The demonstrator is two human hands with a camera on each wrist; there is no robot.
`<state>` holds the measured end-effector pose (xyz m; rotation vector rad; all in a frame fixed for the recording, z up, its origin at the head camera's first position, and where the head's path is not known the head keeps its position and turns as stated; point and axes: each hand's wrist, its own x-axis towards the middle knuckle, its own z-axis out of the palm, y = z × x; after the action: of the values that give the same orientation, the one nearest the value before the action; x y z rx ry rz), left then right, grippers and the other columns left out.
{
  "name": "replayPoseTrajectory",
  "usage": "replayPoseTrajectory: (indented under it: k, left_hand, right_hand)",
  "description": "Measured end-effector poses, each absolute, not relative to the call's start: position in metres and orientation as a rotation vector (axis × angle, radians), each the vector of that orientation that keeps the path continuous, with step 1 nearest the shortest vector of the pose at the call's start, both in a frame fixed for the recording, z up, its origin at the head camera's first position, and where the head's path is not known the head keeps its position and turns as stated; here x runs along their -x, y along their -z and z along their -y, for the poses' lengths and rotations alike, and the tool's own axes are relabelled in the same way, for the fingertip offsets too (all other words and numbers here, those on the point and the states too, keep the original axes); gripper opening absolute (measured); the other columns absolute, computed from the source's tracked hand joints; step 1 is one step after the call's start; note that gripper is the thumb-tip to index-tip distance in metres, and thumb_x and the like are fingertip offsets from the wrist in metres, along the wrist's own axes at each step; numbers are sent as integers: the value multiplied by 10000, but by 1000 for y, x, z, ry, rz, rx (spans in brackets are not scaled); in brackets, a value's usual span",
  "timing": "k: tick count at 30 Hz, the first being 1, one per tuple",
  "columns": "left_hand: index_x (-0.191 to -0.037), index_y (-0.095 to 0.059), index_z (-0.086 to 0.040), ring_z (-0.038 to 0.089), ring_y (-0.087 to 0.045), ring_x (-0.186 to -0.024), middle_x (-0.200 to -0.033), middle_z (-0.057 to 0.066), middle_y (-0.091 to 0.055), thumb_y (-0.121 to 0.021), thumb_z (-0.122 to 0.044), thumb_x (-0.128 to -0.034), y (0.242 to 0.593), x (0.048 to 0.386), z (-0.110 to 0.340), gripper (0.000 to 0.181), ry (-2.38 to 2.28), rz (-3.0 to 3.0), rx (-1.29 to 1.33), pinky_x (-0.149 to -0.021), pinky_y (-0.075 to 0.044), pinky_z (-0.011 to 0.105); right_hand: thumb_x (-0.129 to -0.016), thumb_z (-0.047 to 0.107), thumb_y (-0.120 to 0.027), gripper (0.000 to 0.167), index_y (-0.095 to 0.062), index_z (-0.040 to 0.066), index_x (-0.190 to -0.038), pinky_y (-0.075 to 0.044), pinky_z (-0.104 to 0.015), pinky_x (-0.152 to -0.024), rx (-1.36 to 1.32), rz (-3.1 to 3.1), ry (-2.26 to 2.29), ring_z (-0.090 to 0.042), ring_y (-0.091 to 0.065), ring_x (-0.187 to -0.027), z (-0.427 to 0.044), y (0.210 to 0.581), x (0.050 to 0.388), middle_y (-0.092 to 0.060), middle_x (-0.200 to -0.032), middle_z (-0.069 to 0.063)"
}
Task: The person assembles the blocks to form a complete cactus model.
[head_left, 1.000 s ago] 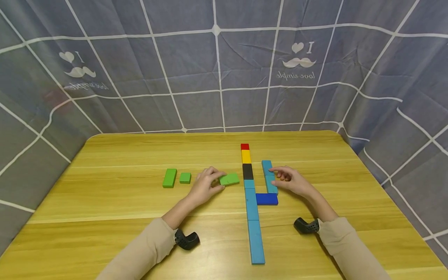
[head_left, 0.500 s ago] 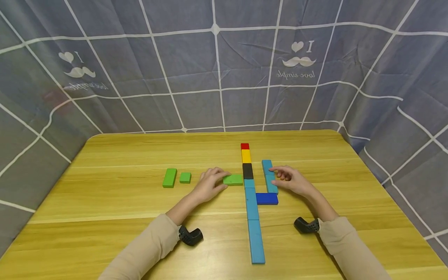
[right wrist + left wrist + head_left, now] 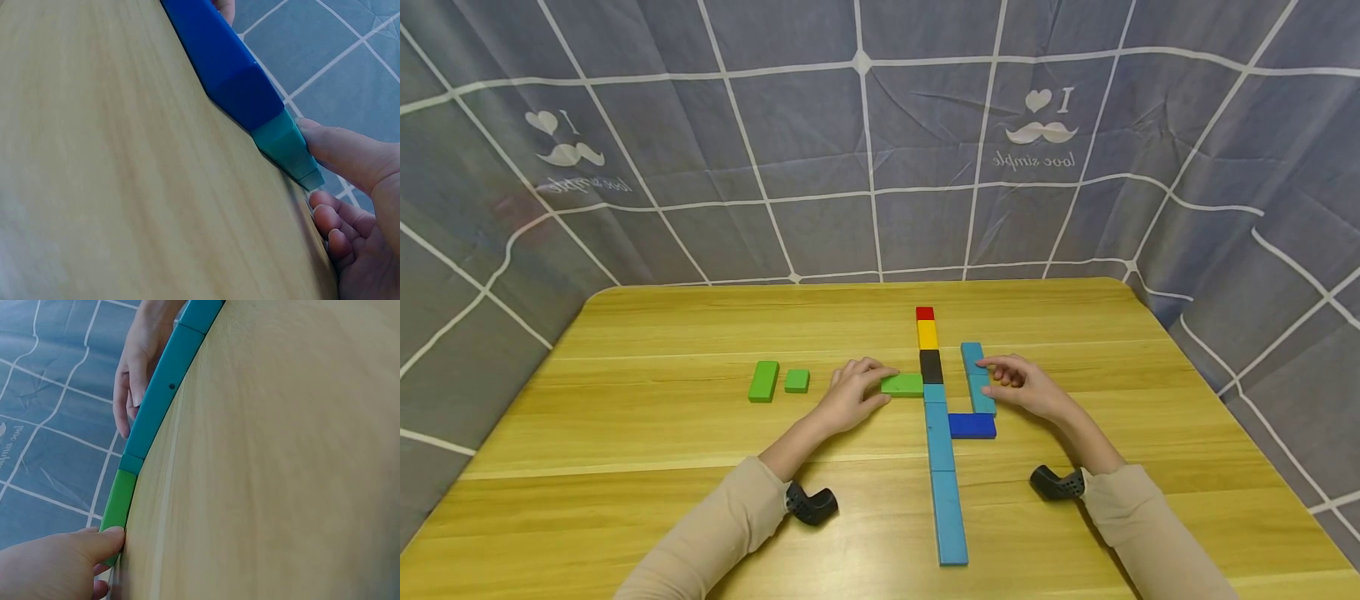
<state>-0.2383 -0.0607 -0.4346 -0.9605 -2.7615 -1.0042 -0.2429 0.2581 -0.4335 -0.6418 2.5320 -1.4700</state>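
Observation:
In the head view my left hand [image 3: 852, 395] pinches the left end of a green rectangular block [image 3: 903, 385], thumb at its near side. The block's right end meets a small light blue piece [image 3: 934, 393] in a long column; the left wrist view shows the green block [image 3: 119, 499] against that column. My right hand [image 3: 1032, 388] rests with thumb and index finger against two light blue blocks [image 3: 972, 357] set end to end; its other fingers are loosely curled. A dark blue block [image 3: 972, 426] lies between those blocks and the column.
The column runs from a red piece [image 3: 925, 313] through yellow [image 3: 928, 335] and black [image 3: 931, 367] to long light blue blocks [image 3: 949, 518]. Left of my left hand lie a green block [image 3: 763, 382] and a small green square [image 3: 797, 381]. A grey curtain [image 3: 820, 167] hangs behind the table.
My left hand has slid the green block to the right and straightened it, so its end now meets the column. The right hand has stayed in place.

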Motion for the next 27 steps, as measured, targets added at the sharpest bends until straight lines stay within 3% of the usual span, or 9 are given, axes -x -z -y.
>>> replayPoseTrajectory:
  k: [12,17,27]
  left_hand:
    - [-1249,-561,-100,273,-431,-1020,-1155,99,-522,-642,-144,-852,435,238,61,407,1072,2756,939,-820,-269,422]
    - [-1270,-538,-83,277,-429,-1033,-1169,103,-516,-678,-142,-820,428,239,66,474,1186,2705,910,-826,-261,425]
    - [-1258,-538,-77,351,-412,-1121,-1231,146,-500,-727,-120,-769,407,238,118,526,1159,2649,739,-877,-245,507]
  right_hand:
    - [-842,69,-643,411,-532,-23,-1227,-342,-237,-654,629,-2552,1443,-170,-392,-743,-258,432,243,-465,-890,-131]
    - [-838,13,-627,409,-515,-74,-1222,-337,-241,-646,632,-2559,1436,-177,-386,-733,-253,423,238,-464,-891,-180]
    - [-840,-7,-613,414,-495,-114,-1221,-339,-258,-658,624,-2552,1423,-205,-382,-743,-246,404,227,-454,-907,-241]
